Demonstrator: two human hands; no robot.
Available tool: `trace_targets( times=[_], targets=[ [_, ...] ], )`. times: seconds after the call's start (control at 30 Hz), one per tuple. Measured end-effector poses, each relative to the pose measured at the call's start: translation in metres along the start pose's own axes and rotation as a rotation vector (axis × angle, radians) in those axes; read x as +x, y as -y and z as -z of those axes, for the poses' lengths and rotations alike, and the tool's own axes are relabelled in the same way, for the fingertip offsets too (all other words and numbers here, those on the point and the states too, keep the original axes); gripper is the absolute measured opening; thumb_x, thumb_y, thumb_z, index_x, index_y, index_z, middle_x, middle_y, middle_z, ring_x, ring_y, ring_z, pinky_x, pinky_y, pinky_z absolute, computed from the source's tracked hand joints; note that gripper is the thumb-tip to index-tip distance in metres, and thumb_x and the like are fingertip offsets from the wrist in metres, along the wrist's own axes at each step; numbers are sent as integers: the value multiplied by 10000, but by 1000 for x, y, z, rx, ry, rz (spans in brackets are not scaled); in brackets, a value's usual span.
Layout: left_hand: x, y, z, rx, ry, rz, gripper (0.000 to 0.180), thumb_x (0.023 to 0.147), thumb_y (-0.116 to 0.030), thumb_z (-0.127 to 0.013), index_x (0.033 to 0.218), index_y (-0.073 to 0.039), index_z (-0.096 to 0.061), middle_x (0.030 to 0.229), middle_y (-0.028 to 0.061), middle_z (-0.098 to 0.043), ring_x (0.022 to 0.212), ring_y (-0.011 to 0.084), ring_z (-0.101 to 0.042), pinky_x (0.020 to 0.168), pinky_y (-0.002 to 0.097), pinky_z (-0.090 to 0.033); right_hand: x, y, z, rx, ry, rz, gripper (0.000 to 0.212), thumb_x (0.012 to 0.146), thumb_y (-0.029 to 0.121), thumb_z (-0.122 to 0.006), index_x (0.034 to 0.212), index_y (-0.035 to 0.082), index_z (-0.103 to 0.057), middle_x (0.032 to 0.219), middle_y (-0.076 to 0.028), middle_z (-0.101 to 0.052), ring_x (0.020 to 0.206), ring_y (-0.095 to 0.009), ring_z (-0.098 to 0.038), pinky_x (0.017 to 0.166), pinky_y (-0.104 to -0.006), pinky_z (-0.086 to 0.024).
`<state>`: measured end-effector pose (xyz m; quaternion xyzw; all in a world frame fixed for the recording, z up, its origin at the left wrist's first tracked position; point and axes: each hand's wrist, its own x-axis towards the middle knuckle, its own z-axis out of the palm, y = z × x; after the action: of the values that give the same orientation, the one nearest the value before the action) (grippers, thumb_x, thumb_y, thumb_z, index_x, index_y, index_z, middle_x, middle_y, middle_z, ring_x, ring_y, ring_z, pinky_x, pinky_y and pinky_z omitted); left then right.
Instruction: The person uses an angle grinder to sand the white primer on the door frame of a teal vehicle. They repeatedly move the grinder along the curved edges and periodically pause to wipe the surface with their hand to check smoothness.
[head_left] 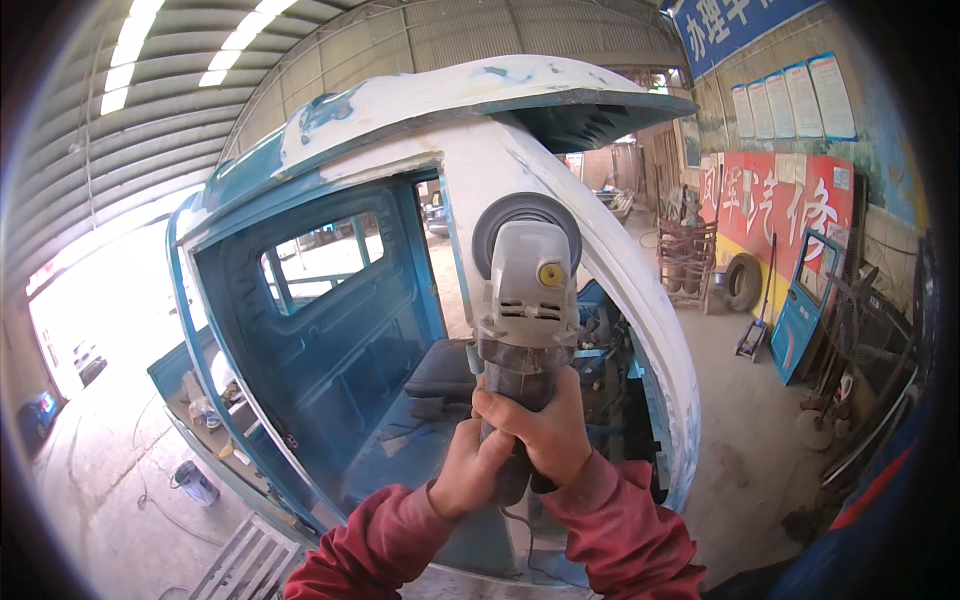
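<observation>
Both hands grip one grey angle grinder (528, 270) with a black round disc (485, 230) at its far end. My left hand (468, 465) is wrapped round the lower part of its body. Just above and to the right, my right hand (545, 425) closes round the dark handle. The grinder points up and away from me, in front of the front pillar of a blue and white vehicle cab (475, 165). Whether the disc touches the pillar I cannot tell. White filler with patches of blue covers the roof edge (400, 105).
Inside the doorless cab lies a black seat (440, 368). A bucket (195, 482) and a slatted metal stand (245, 562) are on the floor at the left. To the right are a tyre (742, 282), a trolley jack (752, 338) and a detached blue door (803, 308).
</observation>
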<state>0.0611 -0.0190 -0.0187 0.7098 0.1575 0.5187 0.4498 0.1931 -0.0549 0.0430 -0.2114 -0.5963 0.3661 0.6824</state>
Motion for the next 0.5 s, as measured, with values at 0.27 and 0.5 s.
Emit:
trace_targets(
  times=[0.27,0.5],
  targets=[
    [4,-8,-4,-47,-7,-48,611,985,-499,-571,1159,87,-586,1045,59,-622,918,116,-554,782,275,-464,4,4,-4,45,-23,-10,378,783,130,-800,1095,-27,-656,953,-81,-692,840,-139,-637,779,-310,-522],
    [1,-4,-2,-22,21,-54,610,988,-501,-576,1174,80,-593,1086,61,-615,957,130,-558,822,286,-468,2,3,0,20,-30,-10,374,781,129,-796,1094,-26,-659,951,-83,-693,841,-140,-638,777,-311,-525]
  ],
)
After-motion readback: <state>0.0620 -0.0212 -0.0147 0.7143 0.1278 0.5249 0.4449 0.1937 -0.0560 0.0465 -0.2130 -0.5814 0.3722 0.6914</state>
